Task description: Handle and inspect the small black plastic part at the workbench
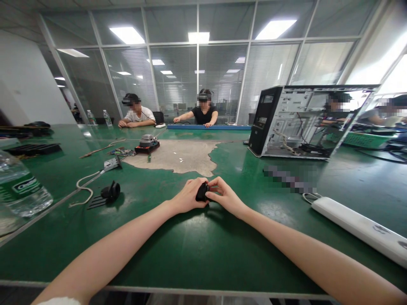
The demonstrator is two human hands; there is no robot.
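Note:
A small black part (201, 192) is held between my two hands, just above the green table (178, 254). My left hand (189, 195) wraps round it from the left, its fingers closed. On the other side, my right hand (222, 195) pinches the part's right edge with thumb and fingertips. The fingers hide much of the part, so its exact shape cannot be made out. Left of my hands, a black bracket-like piece (110, 192) with thin prongs lies on the table.
An open computer case (270, 123) stands at the back right. A white power strip (359, 228) lies at right, a water bottle (23, 186) at far left. Ahead are a cooler-like part (147, 143) and a metal piece (112, 164) with a cable. Several people sit farther off.

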